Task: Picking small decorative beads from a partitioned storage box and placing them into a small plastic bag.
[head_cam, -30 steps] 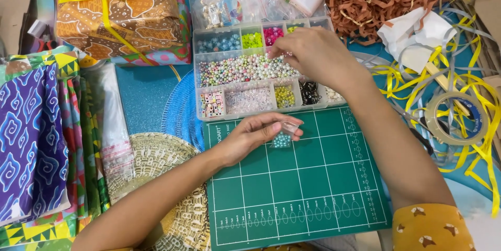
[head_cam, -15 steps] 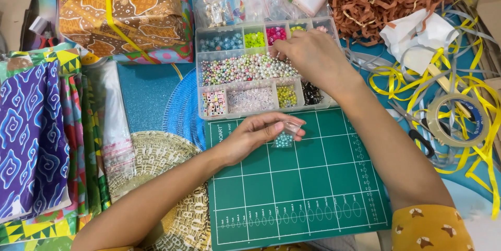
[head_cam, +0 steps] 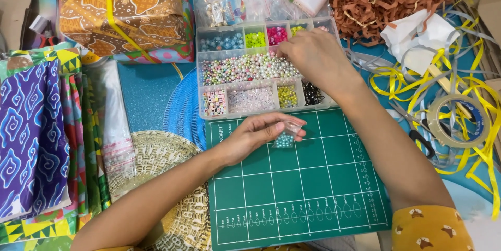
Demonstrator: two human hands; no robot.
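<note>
Left hand (head_cam: 250, 138) pinches small clear bag (head_cam: 286, 135) open-mouthed for filling | right hand (head_cam: 313, 57), fingertips closed, picks in bead organizer (head_cam: 261, 68) just beyond

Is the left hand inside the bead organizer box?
No, the left hand rests over the green cutting mat, holding a small clear bag of beads, while the right hand reaches into the bead organizer box.

The right hand (head_cam: 313, 60) hides its fingertips and some bead box (head_cam: 263, 71) compartments.
</note>
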